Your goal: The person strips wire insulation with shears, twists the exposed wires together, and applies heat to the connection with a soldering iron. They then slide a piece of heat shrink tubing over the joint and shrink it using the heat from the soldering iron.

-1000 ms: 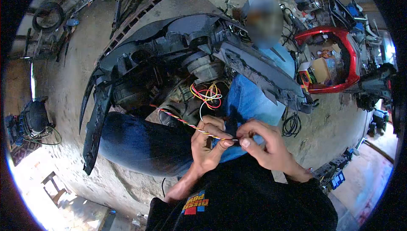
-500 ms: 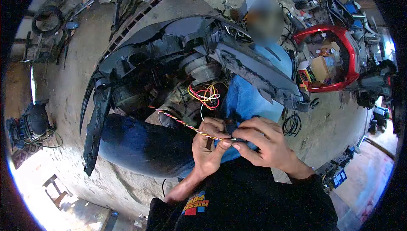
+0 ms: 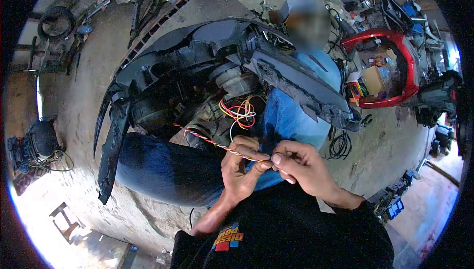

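Note:
My left hand point(image 3: 240, 174) is closed in a pinch around a twisted bundle of red, yellow and white wires point(image 3: 213, 142), close to its right end. At that end my right hand point(image 3: 305, 168) is also pinched shut, thumb against bent forefinger. Its fingertips meet the wire end, and they hide most of what lies between them. From the bundle's other end the strands run up toward a large black plastic housing point(image 3: 212, 34) resting over my lap. Loose red, yellow and white wire loops point(image 3: 239, 113) hang below its round dark unit point(image 3: 236, 80).
My denim-covered leg point(image 3: 168, 175) lies under the housing. A red plastic frame point(image 3: 411, 69) stands on the right, near an open cardboard box point(image 3: 374, 80). Coiled black cable point(image 3: 339, 145) lies on the floor. A tyre point(image 3: 55, 23) is at the far left.
My right hand's fingers have curled in from a more stretched pose, and its thumb has risen to the wire end. The left hand has hardly moved and keeps its hold.

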Demonstrator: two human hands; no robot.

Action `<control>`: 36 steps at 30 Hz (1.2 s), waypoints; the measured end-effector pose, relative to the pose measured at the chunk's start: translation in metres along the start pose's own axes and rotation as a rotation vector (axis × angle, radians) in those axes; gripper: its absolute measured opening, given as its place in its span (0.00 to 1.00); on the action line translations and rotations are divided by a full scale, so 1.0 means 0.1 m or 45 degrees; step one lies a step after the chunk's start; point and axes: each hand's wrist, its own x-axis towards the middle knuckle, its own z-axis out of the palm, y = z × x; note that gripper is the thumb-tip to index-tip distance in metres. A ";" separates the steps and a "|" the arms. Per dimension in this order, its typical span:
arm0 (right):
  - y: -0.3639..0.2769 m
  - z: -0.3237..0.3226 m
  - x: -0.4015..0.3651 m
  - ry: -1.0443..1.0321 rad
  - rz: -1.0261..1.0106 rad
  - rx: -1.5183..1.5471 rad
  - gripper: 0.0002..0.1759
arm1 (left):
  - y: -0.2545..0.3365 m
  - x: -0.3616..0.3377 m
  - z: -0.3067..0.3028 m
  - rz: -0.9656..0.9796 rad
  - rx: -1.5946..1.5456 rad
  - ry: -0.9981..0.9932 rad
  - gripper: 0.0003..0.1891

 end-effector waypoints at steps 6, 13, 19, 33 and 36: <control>0.08 -0.04 0.04 -0.048 0.258 0.617 0.12 | 0.46 0.04 -0.35 -0.156 0.563 -0.347 0.13; 0.05 -0.04 0.03 -0.028 0.440 0.869 0.11 | 0.94 0.51 -0.41 0.789 1.120 -0.652 0.17; 0.03 -0.05 0.00 -0.089 0.456 0.961 0.09 | 0.82 0.57 -0.38 0.681 1.137 -0.909 0.20; -0.06 -0.09 -0.01 -0.109 0.536 0.957 0.11 | 0.60 0.55 -0.41 0.949 1.123 -0.774 0.21; -0.06 -0.11 -0.02 -0.156 0.549 0.957 0.13 | 0.57 0.55 -0.40 0.995 1.087 -0.696 0.21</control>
